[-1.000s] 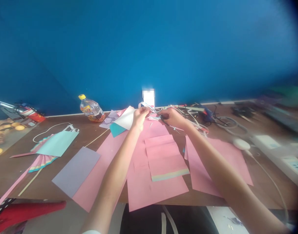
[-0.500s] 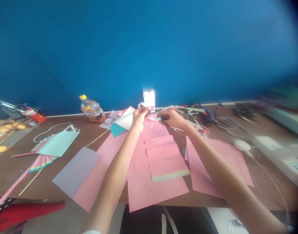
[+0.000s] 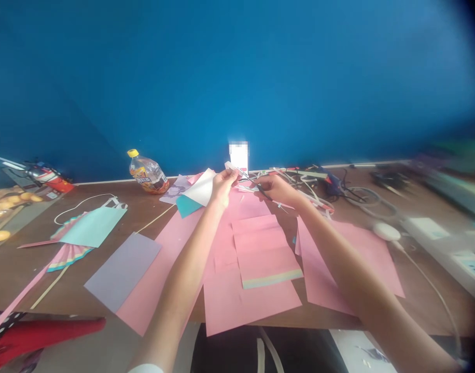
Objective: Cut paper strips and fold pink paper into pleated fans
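My left hand [image 3: 223,185] is closed, pinching a small white paper piece [image 3: 233,168] held up above the far side of the table. My right hand [image 3: 278,188] is closed on scissors [image 3: 256,187] whose blades point at that paper. Both arms reach out over several pink paper sheets [image 3: 245,269] on the brown table [image 3: 12,269]. A folded pink sheet with a pale striped edge [image 3: 266,254] lies on top of them.
A plastic bottle with a yellow cap [image 3: 147,173] lies by the blue wall. Lavender paper [image 3: 123,269], a light blue sheet [image 3: 93,227] and a folded paper fan [image 3: 68,255] lie at left. Cables, paper strips and tools [image 3: 331,186] clutter the far right. A red object [image 3: 43,331] is at bottom left.
The hands stay almost in place; the white paper piece has shifted slightly in my left hand while the scissors work at it.
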A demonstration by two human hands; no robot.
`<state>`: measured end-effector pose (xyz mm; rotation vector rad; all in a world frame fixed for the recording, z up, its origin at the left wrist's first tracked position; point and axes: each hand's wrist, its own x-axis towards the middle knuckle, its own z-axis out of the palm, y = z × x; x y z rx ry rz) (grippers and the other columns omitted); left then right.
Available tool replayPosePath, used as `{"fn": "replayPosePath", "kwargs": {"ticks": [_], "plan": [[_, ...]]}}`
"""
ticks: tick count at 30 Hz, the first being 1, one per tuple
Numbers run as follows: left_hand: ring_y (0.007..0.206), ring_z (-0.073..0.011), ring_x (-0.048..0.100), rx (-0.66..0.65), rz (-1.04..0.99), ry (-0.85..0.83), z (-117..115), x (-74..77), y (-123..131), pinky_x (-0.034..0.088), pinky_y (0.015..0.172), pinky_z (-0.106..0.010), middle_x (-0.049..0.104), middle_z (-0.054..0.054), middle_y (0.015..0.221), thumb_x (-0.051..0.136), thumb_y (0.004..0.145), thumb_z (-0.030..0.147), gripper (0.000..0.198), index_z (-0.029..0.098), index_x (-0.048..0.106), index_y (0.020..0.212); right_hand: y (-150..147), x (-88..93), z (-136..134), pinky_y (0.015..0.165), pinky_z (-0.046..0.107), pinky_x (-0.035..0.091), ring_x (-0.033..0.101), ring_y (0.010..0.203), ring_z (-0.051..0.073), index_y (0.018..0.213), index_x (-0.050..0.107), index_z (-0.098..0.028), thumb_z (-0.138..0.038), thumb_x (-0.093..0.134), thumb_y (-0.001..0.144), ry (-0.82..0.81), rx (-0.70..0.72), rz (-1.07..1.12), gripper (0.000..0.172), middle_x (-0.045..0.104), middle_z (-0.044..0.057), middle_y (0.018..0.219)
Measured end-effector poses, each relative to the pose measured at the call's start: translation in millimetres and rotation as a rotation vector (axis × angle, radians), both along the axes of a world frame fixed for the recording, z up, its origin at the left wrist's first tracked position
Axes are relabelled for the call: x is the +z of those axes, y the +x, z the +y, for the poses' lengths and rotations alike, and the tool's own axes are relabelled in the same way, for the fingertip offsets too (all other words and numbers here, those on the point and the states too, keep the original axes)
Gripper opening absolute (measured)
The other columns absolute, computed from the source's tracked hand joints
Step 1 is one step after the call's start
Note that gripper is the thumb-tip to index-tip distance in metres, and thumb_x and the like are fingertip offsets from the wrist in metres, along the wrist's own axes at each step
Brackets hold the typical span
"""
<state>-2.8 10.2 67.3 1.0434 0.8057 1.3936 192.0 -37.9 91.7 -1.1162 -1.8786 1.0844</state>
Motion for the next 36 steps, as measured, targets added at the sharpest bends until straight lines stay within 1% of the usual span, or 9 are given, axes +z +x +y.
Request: {"fn": "replayPosePath", "kwargs": {"ticks": [6,18,22,25,28,30,32,34,36], "plan": [[0.078,-0.0118,0.064,0.005,0.015,0.007,-2,1.5,1,0.046,0.069,-0.021,0.069,-0.005,0.083,0.082,0.062,0.043,0.036,0.014,0.067,0.078,0,2.1,-1,0.046,0.023,0.033,0.043,0.045,0.008,0.102,0.068,-0.014,-0.034,0.063,0.073,0.004,-0.009,-0.045,0.035,0.057,-0.002,0.054],[0.077,-0.0111,0.063,0.001,0.023,0.007,-1,0.2,-1,0.046,0.069,-0.021,0.068,-0.004,0.082,0.081,0.063,0.042,0.036,0.013,0.067,0.079,-1,-6.7,6,0.043,0.022,0.033,0.042,0.041,0.008,0.095,0.067,-0.015,-0.032,0.062,0.071,-0.002,-0.010,-0.032,0.029,0.055,-0.003,0.050],[0.080,-0.0122,0.064,-0.004,0.056,0.024,-2,-1.4,0,0.046,0.070,-0.021,0.070,-0.006,0.088,0.080,0.065,0.044,0.037,0.014,0.069,0.084,5,-6.6,6,0.046,0.023,0.039,0.050,0.045,0.011,0.099,0.067,-0.016,-0.031,0.065,0.071,-0.018,-0.014,-0.067,0.031,0.062,0.000,0.056],[0.079,-0.0134,0.064,-0.006,0.100,0.020,-2,-4.5,2,0.046,0.070,-0.022,0.070,-0.006,0.085,0.078,0.065,0.046,0.039,0.014,0.069,0.085,17,-7.0,11,0.051,0.025,0.042,0.055,0.053,0.013,0.101,0.066,-0.017,-0.032,0.067,0.071,-0.025,0.027,-0.094,0.034,0.065,0.001,0.063],[0.078,-0.0132,0.064,-0.005,0.100,0.003,0,-8.9,1,0.047,0.071,-0.023,0.069,-0.006,0.083,0.078,0.066,0.047,0.040,0.014,0.069,0.086,31,-7.5,17,0.058,0.025,0.044,0.058,0.063,0.015,0.096,0.067,-0.017,-0.030,0.070,0.067,0.041,0.074,-0.108,0.032,0.067,0.002,0.072],[0.076,-0.0121,0.063,-0.008,0.075,-0.018,1,-12.3,1,0.047,0.071,-0.023,0.069,-0.005,0.082,0.079,0.065,0.046,0.039,0.014,0.069,0.085,33,-8.7,20,0.064,0.027,0.045,0.060,0.071,0.017,0.095,0.068,-0.017,-0.030,0.070,0.067,0.105,0.032,-0.055,0.032,0.068,0.003,0.080],[0.075,-0.0112,0.063,-0.029,0.053,-0.049,2,-15.6,3,0.047,0.070,-0.022,0.068,-0.005,0.081,0.080,0.064,0.044,0.039,0.014,0.070,0.085,28,-11.8,22,0.068,0.027,0.046,0.060,0.076,0.017,0.100,0.066,-0.017,-0.031,0.069,0.068,0.169,-0.058,0.051,0.035,0.069,0.005,0.088],[0.075,-0.0110,0.063,-0.071,0.037,-0.082,0,-18.2,6,0.048,0.070,-0.022,0.068,-0.004,0.079,0.081,0.063,0.043,0.039,0.014,0.070,0.086,17,-17.3,22,0.068,0.026,0.045,0.059,0.077,0.016,0.108,0.062,-0.017,-0.031,0.069,0.069,0.233,-0.141,0.141,0.042,0.069,0.005,0.093],[0.075,-0.0111,0.063,-0.126,0.020,-0.102,-2,-19.8,11,0.048,0.071,-0.022,0.068,-0.004,0.079,0.081,0.063,0.042,0.039,0.014,0.070,0.086,4,-24.0,21,0.064,0.025,0.043,0.057,0.074,0.015,0.111,0.061,-0.017,-0.030,0.069,0.068,0.280,-0.139,0.114,0.046,0.068,0.004,0.090]]}}
